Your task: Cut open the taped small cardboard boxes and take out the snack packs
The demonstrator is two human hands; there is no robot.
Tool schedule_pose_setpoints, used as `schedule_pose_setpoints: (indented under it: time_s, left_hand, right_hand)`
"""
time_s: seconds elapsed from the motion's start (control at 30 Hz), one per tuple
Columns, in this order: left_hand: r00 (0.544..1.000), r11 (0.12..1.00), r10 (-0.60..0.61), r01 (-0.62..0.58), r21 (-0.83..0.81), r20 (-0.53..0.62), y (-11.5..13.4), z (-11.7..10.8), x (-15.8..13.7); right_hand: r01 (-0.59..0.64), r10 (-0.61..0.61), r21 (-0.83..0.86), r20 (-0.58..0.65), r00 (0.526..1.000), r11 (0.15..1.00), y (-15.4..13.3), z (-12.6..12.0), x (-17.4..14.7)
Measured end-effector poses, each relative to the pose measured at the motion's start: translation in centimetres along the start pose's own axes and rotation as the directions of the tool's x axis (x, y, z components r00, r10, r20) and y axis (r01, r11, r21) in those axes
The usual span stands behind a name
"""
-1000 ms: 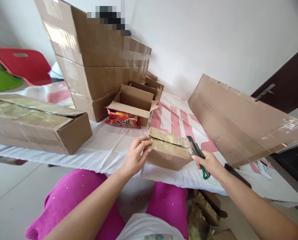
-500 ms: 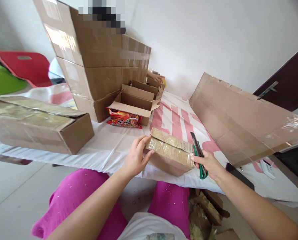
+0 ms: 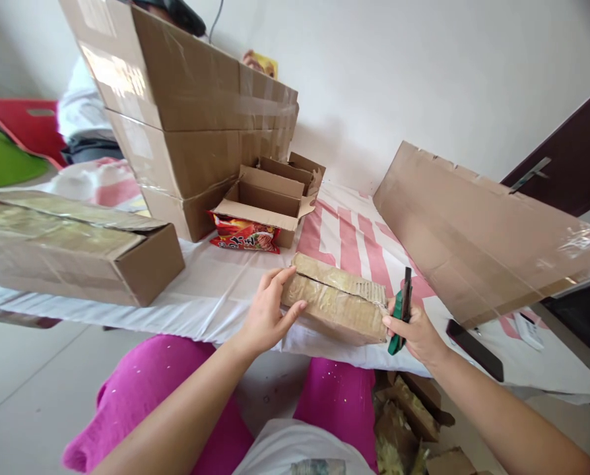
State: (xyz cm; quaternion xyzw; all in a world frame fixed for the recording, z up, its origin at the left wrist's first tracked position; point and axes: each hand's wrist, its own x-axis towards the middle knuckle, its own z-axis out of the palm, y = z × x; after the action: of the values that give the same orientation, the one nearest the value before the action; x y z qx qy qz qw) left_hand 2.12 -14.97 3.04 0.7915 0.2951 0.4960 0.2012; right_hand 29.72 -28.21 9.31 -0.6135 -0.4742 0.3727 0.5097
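Right hand point(image 3: 421, 333) grips the cutter point(image 3: 398, 307); left hand point(image 3: 264, 318), open, touches the carton point(image 3: 342, 308) near the table edge point(image 3: 206, 323).

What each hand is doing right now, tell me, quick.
Left hand: open, touching the small box at its left end.
Right hand: closed around the green knife.

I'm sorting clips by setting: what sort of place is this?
Likely a plain indoor room used as a makeshift workspace: taped cartons stacked on a cloth-covered table, loose cardboard below it, and a green cutter in the right hand.
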Motion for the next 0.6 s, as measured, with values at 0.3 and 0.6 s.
schedule_pose_setpoints:
  time_s: [0.3, 0.6]
  left_hand:
    - [0.987, 0.942, 0.159, -0.158, -0.297, -0.022, 0.1, 0.1, 0.3]
    - [0.952, 0.919, 0.307, -0.299, -0.256, -0.011, -0.1, -0.1, 0.9]
  right_hand:
    - [0.106, -0.105, -0.006, 0.105, 0.989, 0.994, -0.3, -1.8, -0.1]
    - [0.107, -0.141, -0.387, -0.061, 0.988, 0.916, 0.6, -4.4, 0.4]
